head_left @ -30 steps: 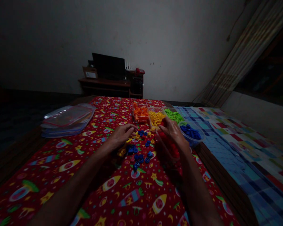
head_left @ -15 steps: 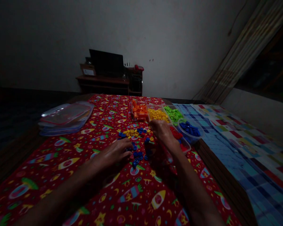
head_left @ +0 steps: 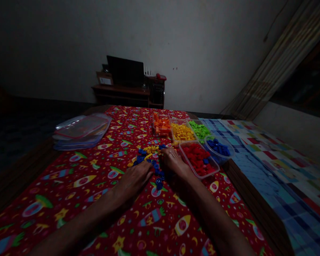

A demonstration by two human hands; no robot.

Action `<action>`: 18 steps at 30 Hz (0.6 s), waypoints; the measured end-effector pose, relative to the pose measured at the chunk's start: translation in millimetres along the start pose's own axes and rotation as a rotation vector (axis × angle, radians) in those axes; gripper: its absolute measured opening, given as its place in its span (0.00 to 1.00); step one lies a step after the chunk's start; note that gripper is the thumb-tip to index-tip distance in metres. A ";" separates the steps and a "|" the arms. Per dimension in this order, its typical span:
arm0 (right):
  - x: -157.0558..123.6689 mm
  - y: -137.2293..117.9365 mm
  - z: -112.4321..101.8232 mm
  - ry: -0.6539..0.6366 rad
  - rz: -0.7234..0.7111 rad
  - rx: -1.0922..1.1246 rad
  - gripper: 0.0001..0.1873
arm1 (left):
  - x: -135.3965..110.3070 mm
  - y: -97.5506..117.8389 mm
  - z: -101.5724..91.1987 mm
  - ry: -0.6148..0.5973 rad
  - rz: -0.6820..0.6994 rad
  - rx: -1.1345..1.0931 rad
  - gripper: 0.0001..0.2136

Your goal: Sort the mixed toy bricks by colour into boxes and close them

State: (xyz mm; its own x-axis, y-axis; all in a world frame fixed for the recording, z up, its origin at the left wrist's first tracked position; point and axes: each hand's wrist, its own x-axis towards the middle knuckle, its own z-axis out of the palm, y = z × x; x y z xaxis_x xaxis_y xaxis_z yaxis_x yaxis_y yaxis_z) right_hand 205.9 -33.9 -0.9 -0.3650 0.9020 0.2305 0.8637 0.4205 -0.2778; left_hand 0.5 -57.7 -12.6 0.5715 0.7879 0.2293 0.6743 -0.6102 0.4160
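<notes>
Low over a loose pile of small toy building bricks, both of my hands work close together. My left hand [head_left: 137, 175] rests at the pile's near left side, thumb apart from the bent fingers, against some blue bricks [head_left: 140, 160]. My right hand [head_left: 173, 160] reaches down at the pile's right side with its fingers curled together. Its fingertips are hidden, so what they hold cannot be made out. Yellow bricks [head_left: 152, 149] lie at the far side of the pile. A round blue piece [head_left: 159, 184] lies between my hands, nearer to me.
Right of the pile stand clear tubs of red bricks [head_left: 196, 158], blue bricks [head_left: 218, 147], yellow bricks [head_left: 182, 132], green bricks [head_left: 200, 130] and orange bricks [head_left: 162, 125]. A blue brick lies among the red ones. Stacked clear lids [head_left: 81, 131] lie left on the patterned red cloth [head_left: 149, 217].
My right hand has moved left and down from beside the yellow and red tubs to the pile, uncovering the red tub. My left hand stays at the pile. The view has shifted slightly.
</notes>
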 end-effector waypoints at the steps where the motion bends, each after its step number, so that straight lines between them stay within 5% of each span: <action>1: 3.3 -1.4 -3.2 0.006 0.021 0.035 0.19 | 3.9 -4.3 -3.6 0.021 -0.035 -0.065 0.12; 9: 17.3 -28.2 -9.7 -0.043 0.032 0.508 0.14 | 28.1 -21.9 -20.2 0.159 -0.402 -0.613 0.18; 14: 14.5 -33.3 -5.6 -0.180 -0.108 0.630 0.15 | 25.6 -20.0 -17.9 0.114 -0.452 -0.652 0.18; 18: 12.5 -31.0 -22.6 -0.123 -0.196 0.502 0.10 | 25.6 -23.0 -11.9 0.139 -0.414 -0.572 0.21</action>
State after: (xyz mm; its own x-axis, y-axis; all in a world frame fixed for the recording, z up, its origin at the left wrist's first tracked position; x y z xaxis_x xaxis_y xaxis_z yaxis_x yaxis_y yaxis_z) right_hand 182.4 -37.8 31.6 -0.5660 0.7946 0.2199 0.5153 0.5492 -0.6579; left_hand -5.9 -22.5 -5.8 0.2314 0.9717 0.0476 0.4501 -0.1503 0.8802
